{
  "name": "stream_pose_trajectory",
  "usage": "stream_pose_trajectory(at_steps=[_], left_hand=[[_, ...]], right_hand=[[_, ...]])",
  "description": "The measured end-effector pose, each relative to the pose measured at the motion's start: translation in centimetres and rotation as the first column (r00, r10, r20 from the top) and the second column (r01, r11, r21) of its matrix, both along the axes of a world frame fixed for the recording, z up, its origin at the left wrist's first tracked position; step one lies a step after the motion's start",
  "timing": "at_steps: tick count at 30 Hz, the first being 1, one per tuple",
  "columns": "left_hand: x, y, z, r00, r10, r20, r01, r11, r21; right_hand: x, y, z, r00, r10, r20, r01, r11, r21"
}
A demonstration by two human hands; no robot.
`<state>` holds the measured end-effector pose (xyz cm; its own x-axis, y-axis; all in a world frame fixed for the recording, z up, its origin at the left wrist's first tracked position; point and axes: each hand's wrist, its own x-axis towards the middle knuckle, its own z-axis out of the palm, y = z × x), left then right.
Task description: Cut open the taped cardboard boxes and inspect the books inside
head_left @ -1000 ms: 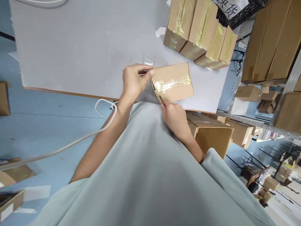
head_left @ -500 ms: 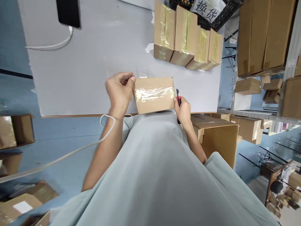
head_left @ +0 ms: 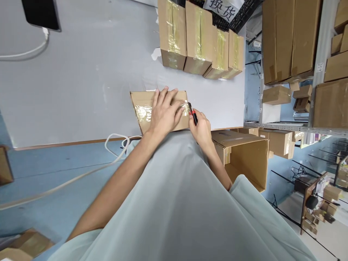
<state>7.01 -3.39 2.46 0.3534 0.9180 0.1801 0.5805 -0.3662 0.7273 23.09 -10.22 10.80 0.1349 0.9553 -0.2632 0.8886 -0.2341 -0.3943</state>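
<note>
- Half a second ago the left hand (head_left: 166, 114) pinches the left end of the taped box (head_left: 146, 99); now it lies palm down across the box's top, fingers spread.
- The right hand (head_left: 201, 127) stays clamped on the red-and-black cutter (head_left: 194, 115). A second ago the blade is at the box's left end, then just off the right end; now it reaches the right end, by the tape (head_left: 144, 113). Whether the blade touches the cardboard, I cannot tell.
- The box lies directly under the left palm and fingers, its left part and right end showing on either side; the right hand is just beside that right end.
- It lies at the near edge of the surface (head_left: 81, 83), right of that edge's middle, its long side roughly along the edge.
- Four taped cartons (head_left: 199, 40) stand in a row beyond the box, toward the far right corner of the surface.
- A phone (head_left: 42, 14) with a white cable (head_left: 38, 47) plugged in lies toward the far left, well apart from both hands.
</note>
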Motion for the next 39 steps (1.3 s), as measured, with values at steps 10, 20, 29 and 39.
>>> stream_pose_trajectory(at_steps=[10, 20, 29, 39], left_hand=[[0.5, -0.3, 0.0, 0.997, 0.023, 0.077, -0.021, 0.999, -0.028], [0.9, 0.1, 0.4, 0.992, 0.017, 0.124, 0.002, 0.988, -0.151], [1.0, -0.1, -0.1, 0.969, 0.0, 0.246, 0.026, 0.994, -0.102], [1.0, -0.2, -0.3, 0.926, -0.027, 0.376, 0.069, 0.993, -0.1]], right_hand=[[-1.2, 1.5, 1.6, 0.982, 0.067, 0.174, -0.041, 0.987, -0.153], [-5.2, 2.5, 3.1, 0.933, -0.003, 0.361, 0.099, 0.963, -0.249], [-7.4, 2.7, 4.6, 0.888, -0.033, 0.459, 0.18, 0.943, -0.281], [-8.7, 0.8, 4.7, 0.851, -0.081, 0.519, 0.277, 0.909, -0.312]])
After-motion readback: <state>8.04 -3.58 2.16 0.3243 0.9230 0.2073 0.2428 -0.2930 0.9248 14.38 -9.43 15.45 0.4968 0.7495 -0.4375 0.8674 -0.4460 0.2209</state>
